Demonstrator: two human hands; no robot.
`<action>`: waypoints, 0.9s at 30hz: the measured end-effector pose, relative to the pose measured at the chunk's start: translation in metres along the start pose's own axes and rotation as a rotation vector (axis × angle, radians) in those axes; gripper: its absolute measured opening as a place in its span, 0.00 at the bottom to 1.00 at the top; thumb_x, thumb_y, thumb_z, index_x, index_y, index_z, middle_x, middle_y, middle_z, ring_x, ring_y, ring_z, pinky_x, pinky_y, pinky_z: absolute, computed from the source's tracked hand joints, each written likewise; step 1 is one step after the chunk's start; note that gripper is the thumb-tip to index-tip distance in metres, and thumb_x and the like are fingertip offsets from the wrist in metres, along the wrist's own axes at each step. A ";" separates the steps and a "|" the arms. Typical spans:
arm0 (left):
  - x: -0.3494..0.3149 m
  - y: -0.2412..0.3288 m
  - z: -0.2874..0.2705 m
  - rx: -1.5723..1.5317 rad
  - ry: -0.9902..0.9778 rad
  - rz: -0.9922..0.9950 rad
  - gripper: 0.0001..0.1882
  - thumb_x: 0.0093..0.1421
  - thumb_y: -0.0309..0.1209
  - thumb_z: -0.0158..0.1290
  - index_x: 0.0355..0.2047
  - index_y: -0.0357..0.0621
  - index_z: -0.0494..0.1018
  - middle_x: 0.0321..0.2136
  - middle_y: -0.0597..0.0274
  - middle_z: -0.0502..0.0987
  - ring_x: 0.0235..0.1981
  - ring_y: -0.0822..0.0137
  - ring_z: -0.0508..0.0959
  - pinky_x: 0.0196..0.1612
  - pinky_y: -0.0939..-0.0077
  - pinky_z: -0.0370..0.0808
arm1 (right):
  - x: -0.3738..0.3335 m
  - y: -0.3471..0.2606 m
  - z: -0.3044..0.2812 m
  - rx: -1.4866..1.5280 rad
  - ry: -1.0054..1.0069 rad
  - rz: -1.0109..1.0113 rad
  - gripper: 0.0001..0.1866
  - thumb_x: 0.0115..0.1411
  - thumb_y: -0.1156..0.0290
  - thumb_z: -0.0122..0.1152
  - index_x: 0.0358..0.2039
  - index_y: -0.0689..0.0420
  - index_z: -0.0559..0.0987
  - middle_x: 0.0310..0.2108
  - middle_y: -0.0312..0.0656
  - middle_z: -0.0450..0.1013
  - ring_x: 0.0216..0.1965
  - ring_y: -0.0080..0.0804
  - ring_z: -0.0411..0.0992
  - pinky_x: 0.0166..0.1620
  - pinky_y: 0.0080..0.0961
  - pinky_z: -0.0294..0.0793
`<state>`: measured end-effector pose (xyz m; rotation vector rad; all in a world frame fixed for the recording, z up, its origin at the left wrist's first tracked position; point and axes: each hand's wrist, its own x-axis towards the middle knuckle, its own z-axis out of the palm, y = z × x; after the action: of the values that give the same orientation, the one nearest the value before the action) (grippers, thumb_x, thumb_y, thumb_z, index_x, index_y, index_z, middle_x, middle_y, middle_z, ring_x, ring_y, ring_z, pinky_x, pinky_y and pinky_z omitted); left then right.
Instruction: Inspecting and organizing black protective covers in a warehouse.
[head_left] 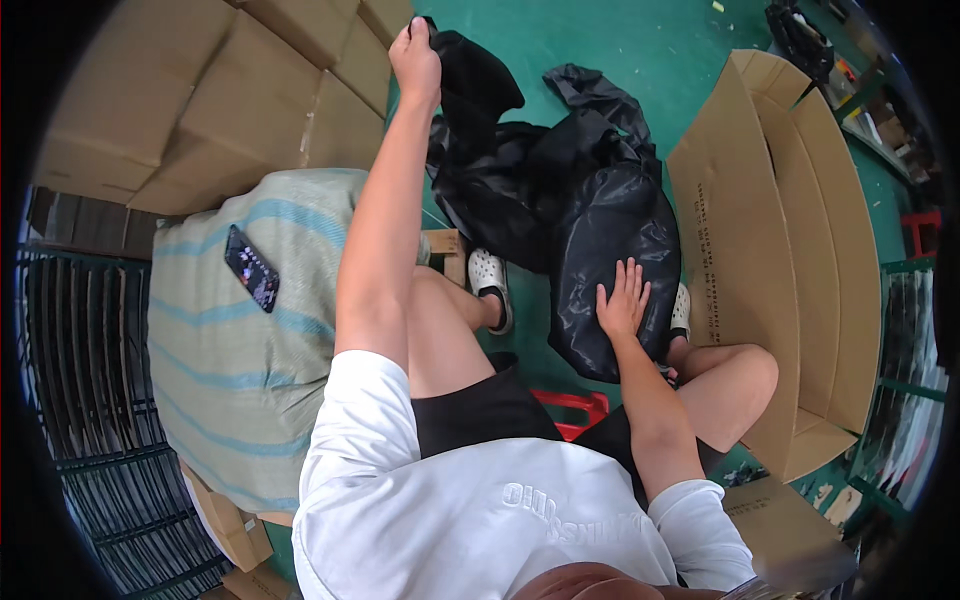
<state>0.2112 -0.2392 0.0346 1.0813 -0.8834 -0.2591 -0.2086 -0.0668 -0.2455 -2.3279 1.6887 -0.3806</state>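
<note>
My left hand (pixel 416 64) is stretched far forward, its fingers closed round the edge of a black cloth (pixel 476 78). The cloth hangs down from it to a crumpled dark heap on the floor. My right hand (pixel 624 302) lies flat with fingers spread on a full, shiny black plastic bag (pixel 612 235) between my feet. Where the cloth meets the bag, the folds run together, so I cannot tell if they are joined. A loose end of black plastic (pixel 600 92) trails behind the bag.
A striped woven sack (pixel 235 345) at left carries a phone (pixel 252 268). Stacked cartons (pixel 235 110) stand behind it. A tall open carton (pixel 735 230) is at right, by my knee. Part of a red stool (pixel 575 408) shows below me. Racks (pixel 90 370) line the left side.
</note>
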 end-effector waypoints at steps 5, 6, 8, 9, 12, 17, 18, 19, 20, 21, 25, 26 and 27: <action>-0.033 0.152 0.029 -0.212 -0.350 -0.214 0.13 0.68 0.38 0.50 0.35 0.41 0.76 0.28 0.67 0.80 0.27 0.75 0.78 0.33 0.79 0.76 | 0.026 -0.006 -0.028 0.349 -0.143 0.171 0.30 0.56 0.63 0.62 0.59 0.57 0.69 0.65 0.48 0.59 0.67 0.44 0.55 0.67 0.43 0.53; -0.041 0.177 0.032 -0.217 -0.359 -0.197 0.13 0.68 0.38 0.50 0.35 0.41 0.76 0.28 0.67 0.80 0.27 0.75 0.78 0.33 0.79 0.76 | 0.036 -0.008 -0.037 0.573 -0.174 0.201 0.28 0.56 0.64 0.63 0.57 0.58 0.71 0.62 0.50 0.63 0.64 0.46 0.61 0.65 0.41 0.59; -0.057 0.210 0.043 -0.227 -0.516 -0.221 0.13 0.68 0.38 0.51 0.33 0.41 0.76 0.28 0.67 0.80 0.27 0.76 0.78 0.33 0.79 0.76 | 0.054 -0.017 -0.058 0.873 0.009 0.096 0.19 0.59 0.67 0.62 0.48 0.62 0.76 0.45 0.52 0.77 0.49 0.43 0.75 0.53 0.34 0.72; -0.066 0.228 0.045 -0.227 -0.522 -0.210 0.13 0.68 0.38 0.51 0.33 0.41 0.76 0.28 0.67 0.80 0.27 0.76 0.78 0.33 0.79 0.76 | 0.064 -0.026 -0.077 0.976 0.003 0.027 0.17 0.59 0.67 0.62 0.47 0.63 0.77 0.41 0.49 0.77 0.45 0.39 0.76 0.51 0.31 0.73; -0.096 0.263 0.047 -0.173 -0.562 -0.115 0.14 0.66 0.38 0.54 0.31 0.40 0.77 0.26 0.71 0.78 0.25 0.80 0.73 0.31 0.83 0.70 | 0.073 -0.058 -0.152 1.160 -0.079 -0.109 0.18 0.59 0.66 0.63 0.47 0.63 0.77 0.38 0.45 0.77 0.43 0.34 0.76 0.48 0.27 0.74; -0.186 0.262 0.058 -0.048 -0.402 -0.416 0.17 0.64 0.37 0.56 0.20 0.42 0.75 0.21 0.70 0.75 0.20 0.80 0.70 0.27 0.81 0.69 | 0.015 -0.116 -0.272 1.238 -0.045 -0.462 0.41 0.55 0.60 0.68 0.63 0.59 0.58 0.54 0.48 0.65 0.55 0.37 0.66 0.54 0.33 0.69; -0.213 0.257 0.064 -0.022 -0.418 -0.453 0.18 0.64 0.38 0.56 0.18 0.43 0.74 0.20 0.71 0.75 0.20 0.81 0.69 0.26 0.81 0.68 | 0.006 -0.119 -0.277 1.258 -0.060 -0.514 0.47 0.54 0.59 0.69 0.66 0.58 0.52 0.58 0.50 0.60 0.58 0.39 0.63 0.56 0.36 0.68; -0.240 0.252 0.071 -0.054 -0.495 -0.526 0.18 0.64 0.38 0.56 0.18 0.42 0.74 0.20 0.71 0.74 0.20 0.81 0.68 0.25 0.81 0.66 | -0.001 -0.117 -0.271 1.311 -0.100 -0.511 0.49 0.55 0.62 0.68 0.68 0.57 0.46 0.59 0.50 0.57 0.61 0.39 0.59 0.58 0.37 0.65; -0.262 0.245 0.078 -0.088 -0.572 -0.594 0.19 0.64 0.38 0.55 0.18 0.41 0.73 0.19 0.72 0.73 0.20 0.82 0.66 0.25 0.81 0.65 | -0.004 -0.121 -0.258 1.456 -0.036 -0.541 0.41 0.55 0.69 0.67 0.64 0.59 0.54 0.56 0.46 0.62 0.58 0.35 0.63 0.57 0.33 0.67; -0.279 0.228 0.080 -0.104 -0.613 -0.563 0.18 0.65 0.39 0.55 0.23 0.39 0.75 0.21 0.70 0.75 0.22 0.80 0.71 0.27 0.82 0.69 | -0.002 -0.116 -0.246 1.514 -0.117 -0.476 0.35 0.54 0.73 0.65 0.60 0.60 0.60 0.53 0.43 0.65 0.55 0.32 0.65 0.56 0.31 0.67; -0.298 0.191 0.079 -0.077 -0.749 -0.418 0.15 0.65 0.35 0.55 0.37 0.32 0.77 0.32 0.62 0.79 0.34 0.74 0.78 0.36 0.82 0.76 | 0.004 -0.096 -0.220 1.722 -0.207 -0.016 0.16 0.55 0.80 0.57 0.46 0.62 0.74 0.41 0.36 0.73 0.45 0.25 0.71 0.50 0.24 0.69; -0.300 0.187 0.078 -0.085 -0.741 -0.424 0.15 0.65 0.35 0.55 0.37 0.32 0.77 0.32 0.62 0.79 0.34 0.74 0.78 0.36 0.82 0.76 | 0.009 -0.090 -0.216 1.789 -0.217 0.185 0.14 0.56 0.79 0.55 0.44 0.62 0.75 0.40 0.36 0.74 0.43 0.25 0.71 0.49 0.23 0.68; -0.298 0.195 0.076 0.013 -0.669 -0.213 0.15 0.62 0.33 0.56 0.43 0.33 0.75 0.37 0.58 0.78 0.38 0.71 0.78 0.38 0.79 0.76 | 0.012 -0.093 -0.225 1.808 -0.219 0.216 0.12 0.58 0.79 0.52 0.43 0.61 0.76 0.40 0.37 0.74 0.41 0.25 0.71 0.48 0.23 0.68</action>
<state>-0.0797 -0.0220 0.0655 1.1161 -1.3606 -0.8252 -0.2006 -0.0594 -0.0017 -0.7593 0.6797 -0.9666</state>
